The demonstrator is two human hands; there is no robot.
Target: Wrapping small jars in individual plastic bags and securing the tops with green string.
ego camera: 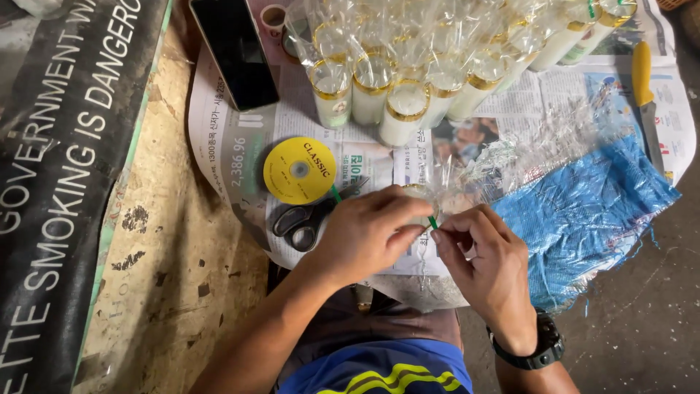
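Between both hands at frame centre, head view: green tie (pixel 432 222) pinched over a wrapped candle glass (pixel 418 195)
Left hand (pixel 368 230) clenched on the glass at 9 o'clock of the tie; right hand (pixel 485 263) at 3 o'clock, fingertips grasping the tie, its long axis running 11 to 5; scissors (pixel 306 219) further out at 9

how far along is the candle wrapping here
Done: a cluster of wrapped candles in clear film stands on the newspaper. In hand: the left hand and right hand work a green tie around one more. Left: loose clear film lies on the blue mesh; no unwrapped candles show.
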